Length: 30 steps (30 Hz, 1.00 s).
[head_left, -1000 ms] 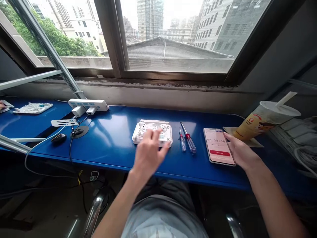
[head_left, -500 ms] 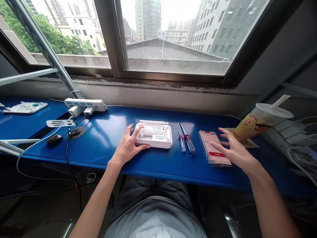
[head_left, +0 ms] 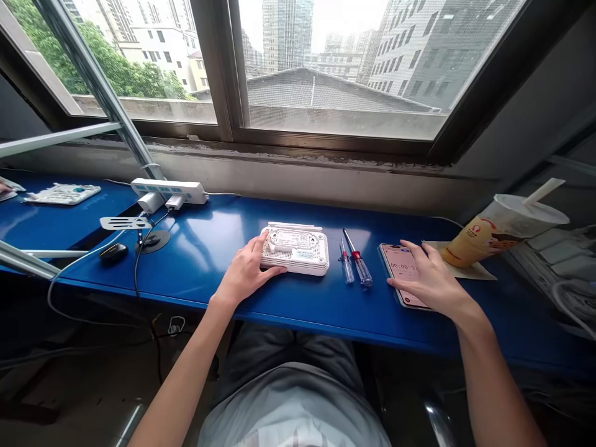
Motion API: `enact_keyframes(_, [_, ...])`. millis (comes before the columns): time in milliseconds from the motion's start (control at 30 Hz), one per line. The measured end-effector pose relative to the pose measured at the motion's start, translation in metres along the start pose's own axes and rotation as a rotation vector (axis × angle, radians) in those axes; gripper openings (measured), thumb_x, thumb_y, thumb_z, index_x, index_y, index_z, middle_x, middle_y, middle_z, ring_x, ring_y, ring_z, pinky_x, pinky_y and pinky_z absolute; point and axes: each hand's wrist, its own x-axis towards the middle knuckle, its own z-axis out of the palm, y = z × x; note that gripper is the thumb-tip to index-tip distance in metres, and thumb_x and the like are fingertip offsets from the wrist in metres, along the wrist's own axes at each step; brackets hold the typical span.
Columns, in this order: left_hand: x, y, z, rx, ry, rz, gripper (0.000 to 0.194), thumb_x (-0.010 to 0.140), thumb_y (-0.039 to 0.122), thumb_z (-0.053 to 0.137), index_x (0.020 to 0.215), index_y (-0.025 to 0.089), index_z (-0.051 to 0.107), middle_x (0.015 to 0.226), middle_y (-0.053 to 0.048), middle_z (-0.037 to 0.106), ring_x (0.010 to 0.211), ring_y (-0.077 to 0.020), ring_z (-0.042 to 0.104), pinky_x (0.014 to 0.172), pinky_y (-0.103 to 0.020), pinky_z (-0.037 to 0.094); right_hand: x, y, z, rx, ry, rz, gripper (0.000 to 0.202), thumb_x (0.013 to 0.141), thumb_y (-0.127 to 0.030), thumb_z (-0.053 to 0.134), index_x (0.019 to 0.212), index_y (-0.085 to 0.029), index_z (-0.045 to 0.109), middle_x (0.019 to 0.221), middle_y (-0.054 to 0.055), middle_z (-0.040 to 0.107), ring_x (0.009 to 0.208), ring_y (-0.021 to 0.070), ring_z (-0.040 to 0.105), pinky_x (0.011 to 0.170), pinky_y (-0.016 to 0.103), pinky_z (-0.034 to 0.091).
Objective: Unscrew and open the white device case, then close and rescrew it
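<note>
A glossy deep-blue surface [head_left: 209, 248] is seen, streaked with pale reflections. The router [head_left: 295, 250] on it is white, patterned with rows of small vent holes and marked by a small teal label. Both screwdrivers [head_left: 352, 267] are given clear handles, each banded in red near the shaft. The phone [head_left: 401, 271] shows a pale pink screen with dark digits. The cup [head_left: 493, 234] is coloured yellow-orange with red print, topped by a white lid and white straw. The power strip [head_left: 170, 190] is white, its sockets tinted light blue. The mouse [head_left: 113, 252] is black.
</note>
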Motion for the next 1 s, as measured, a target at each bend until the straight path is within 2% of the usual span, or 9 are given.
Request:
enact_keyframes(200, [0.0,0.0,-0.001,-0.013,-0.007,-0.008,0.096,0.097,0.063,0.068,0.171,0.023,0.021,0.163,-0.017,0.05,0.146,-0.036,0.054,0.12,-0.054,0.045,0.001,-0.003,0.003,-0.028,-0.014,-0.004,0.104,0.081,-0.073,0.071,0.168,-0.025,0.038,0.175,0.025,0.023,0.155,0.0555,0.036,0.115,0.072,0.046])
enact_keyframes(333, [0.0,0.0,-0.001,-0.011,-0.011,-0.01,0.095,0.098,0.063,0.067,0.17,0.024,0.021,0.164,-0.017,0.048,0.147,-0.0363,0.052,0.121,-0.055,0.044,-0.001,-0.026,0.002,-0.052,0.036,-0.084,0.093,0.091,-0.076,0.057,0.166,-0.024,0.042,0.172,0.025,0.031,0.156,0.0544,0.034,0.113,0.076,0.046])
enact_keyframes(433, [0.0,0.001,-0.001,0.003,-0.013,-0.005,0.093,0.098,0.063,0.066,0.17,0.025,0.02,0.164,-0.017,0.049,0.147,-0.0371,0.053,0.12,-0.056,0.044,-0.003,-0.055,0.002,-0.032,0.03,-0.185,0.082,0.095,-0.071,0.056,0.163,-0.026,0.048,0.17,0.022,0.039,0.155,0.0526,0.039,0.113,0.072,0.05])
enact_keyframes(533, [-0.001,0.002,0.0,-0.014,-0.007,-0.012,0.099,0.097,0.062,0.069,0.172,0.026,0.014,0.161,-0.018,0.051,0.145,-0.039,0.055,0.118,-0.057,0.046,-0.009,-0.088,0.008,-0.028,0.016,-0.305,0.069,0.101,-0.061,0.055,0.16,-0.027,0.052,0.169,0.018,0.044,0.157,0.0474,0.038,0.119,0.067,0.047])
enact_keyframes(667, [0.0,0.0,0.0,-0.024,0.013,-0.032,0.109,0.093,0.063,0.073,0.173,0.025,0.009,0.159,-0.02,0.053,0.143,-0.0413,0.056,0.115,-0.058,0.049,-0.017,-0.124,0.019,0.012,-0.172,-0.404,0.07,0.102,-0.054,0.062,0.162,-0.021,0.049,0.17,0.017,0.043,0.162,0.0457,0.03,0.123,0.066,0.043])
enact_keyframes(767, [0.002,-0.002,-0.002,-0.04,0.015,-0.003,0.106,0.094,0.066,0.071,0.172,0.023,0.014,0.161,-0.02,0.05,0.146,-0.0401,0.052,0.118,-0.057,0.046,-0.019,-0.139,0.024,0.021,-0.203,-0.436,0.066,0.101,-0.045,0.067,0.16,-0.02,0.05,0.166,0.014,0.051,0.162,0.0478,0.025,0.124,0.071,0.039])
enact_keyframes(867, [0.004,-0.003,-0.004,-0.1,0.011,-0.011,0.098,0.096,0.069,0.065,0.171,0.024,0.021,0.161,-0.018,0.051,0.15,-0.0376,0.049,0.121,-0.054,0.044,-0.018,-0.144,0.025,0.02,-0.197,-0.442,0.064,0.1,-0.039,0.069,0.158,-0.02,0.052,0.163,0.014,0.055,0.161,0.0489,0.027,0.122,0.074,0.038])
enact_keyframes(1000, [0.003,0.002,-0.003,-0.059,-0.009,-0.05,0.091,0.099,0.071,0.057,0.17,0.024,0.025,0.158,-0.018,0.052,0.143,-0.0378,0.055,0.119,-0.055,0.046,-0.019,-0.147,0.024,0.019,-0.193,-0.451,0.061,0.099,-0.035,0.07,0.156,-0.021,0.054,0.16,0.013,0.057,0.16,0.0481,0.031,0.12,0.072,0.043])
